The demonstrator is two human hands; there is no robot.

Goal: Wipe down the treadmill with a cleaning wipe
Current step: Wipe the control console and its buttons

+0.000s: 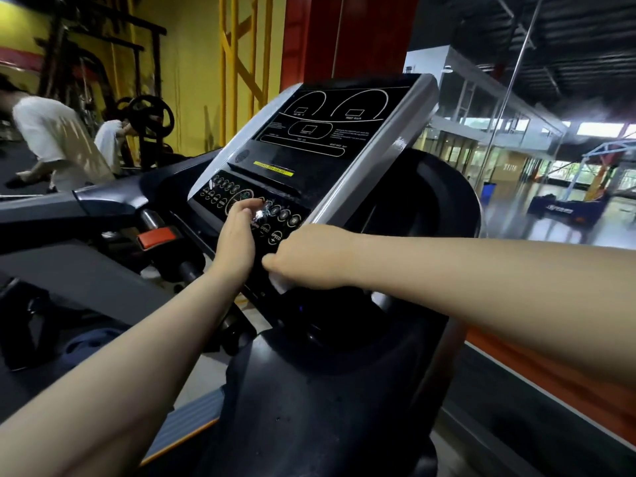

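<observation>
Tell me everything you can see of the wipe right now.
Only a small part of the white cleaning wipe shows, bunched under the right hand, which closes over it. It looks soft and crumpled. It is pressed against the lower edge of the black treadmill console, below the speed buttons. The rest is hidden.

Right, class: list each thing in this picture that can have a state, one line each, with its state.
Console display: dark, nothing lit.
Button panel: left hand's fingers resting on it.
Left hand: open, fingers on the buttons.
Right hand: closed on the wipe.
Wipe: white, bunched, pressed to the console's lower edge.
Red safety clip: in place on the handrail.
</observation>
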